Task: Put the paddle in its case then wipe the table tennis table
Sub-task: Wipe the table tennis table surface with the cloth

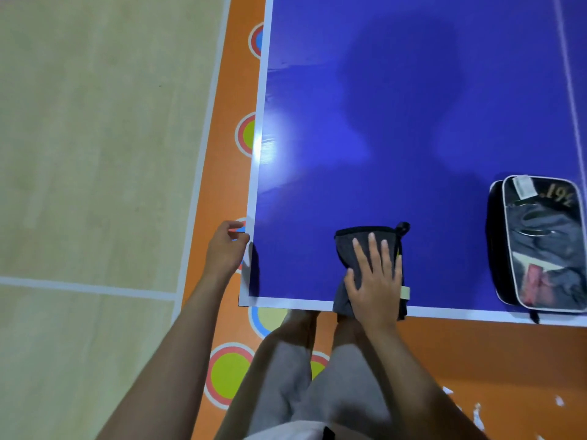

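Observation:
A blue table tennis table (397, 122) with white edge lines fills the upper right. A dark grey folded cloth (352, 246) lies on it near the front edge, partly hanging over it. My right hand (374, 277) presses flat on the cloth with straight, spread fingers. My left hand (227, 246) is at the table's left side edge near the front corner, fingers loosely curled, thumb touching the edge. A black paddle case (540, 246) with pale trim lies on the table at the far right. The paddle is not visible.
Orange floor (476, 354) with coloured circles (227, 373) borders the table; pale wood-look floor (95, 154) lies to the left. My legs in grey shorts stand at the front edge. Small white scraps (476, 414) lie on the floor at lower right.

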### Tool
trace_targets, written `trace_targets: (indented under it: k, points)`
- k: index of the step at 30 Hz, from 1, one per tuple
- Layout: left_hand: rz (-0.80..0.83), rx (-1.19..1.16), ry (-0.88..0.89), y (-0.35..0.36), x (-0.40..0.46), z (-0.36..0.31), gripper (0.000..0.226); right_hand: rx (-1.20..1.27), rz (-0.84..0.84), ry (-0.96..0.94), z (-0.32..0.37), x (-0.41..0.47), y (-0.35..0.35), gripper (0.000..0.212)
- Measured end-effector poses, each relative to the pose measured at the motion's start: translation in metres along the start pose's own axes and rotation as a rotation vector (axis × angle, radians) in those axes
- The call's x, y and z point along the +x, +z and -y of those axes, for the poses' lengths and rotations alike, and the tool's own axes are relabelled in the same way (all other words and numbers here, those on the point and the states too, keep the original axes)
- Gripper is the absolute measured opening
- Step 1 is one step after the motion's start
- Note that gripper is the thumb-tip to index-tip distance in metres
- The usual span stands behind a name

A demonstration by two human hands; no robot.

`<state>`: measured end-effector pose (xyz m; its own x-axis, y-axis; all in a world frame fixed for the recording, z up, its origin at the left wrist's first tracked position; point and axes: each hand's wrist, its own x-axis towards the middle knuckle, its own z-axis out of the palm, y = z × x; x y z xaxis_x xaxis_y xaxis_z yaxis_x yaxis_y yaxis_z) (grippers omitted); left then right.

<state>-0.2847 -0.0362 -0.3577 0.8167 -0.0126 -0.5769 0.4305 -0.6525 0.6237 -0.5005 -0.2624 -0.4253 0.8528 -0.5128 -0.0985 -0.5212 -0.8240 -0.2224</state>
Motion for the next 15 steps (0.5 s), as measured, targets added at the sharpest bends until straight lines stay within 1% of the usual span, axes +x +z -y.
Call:
trace_targets:
  k: [4,6,9,13,15]
  points:
    - [-0.023,-0.040,-0.045,-0.001,-0.005,-0.002,0.022,-0.005,-0.024,0.206,0.048,-0.005,0.011,0.066]
    - [-0.033,-0.018,-0.006,-0.001,-0.009,0.000,0.022,-0.014,-0.020,0.211,0.074,-0.007,0.018,0.067]
    - [-0.052,0.025,0.056,-0.004,-0.013,0.005,0.024,-0.025,0.012,0.043,0.116,-0.012,0.028,0.068]
    - [-0.121,-0.006,0.043,-0.012,-0.010,0.006,0.030,-0.010,0.055,-0.181,0.177,-0.021,0.042,0.072]
    - [-0.161,-0.005,0.045,-0.017,-0.005,0.005,0.032,-0.007,0.083,-0.277,0.193,-0.018,0.046,0.077]
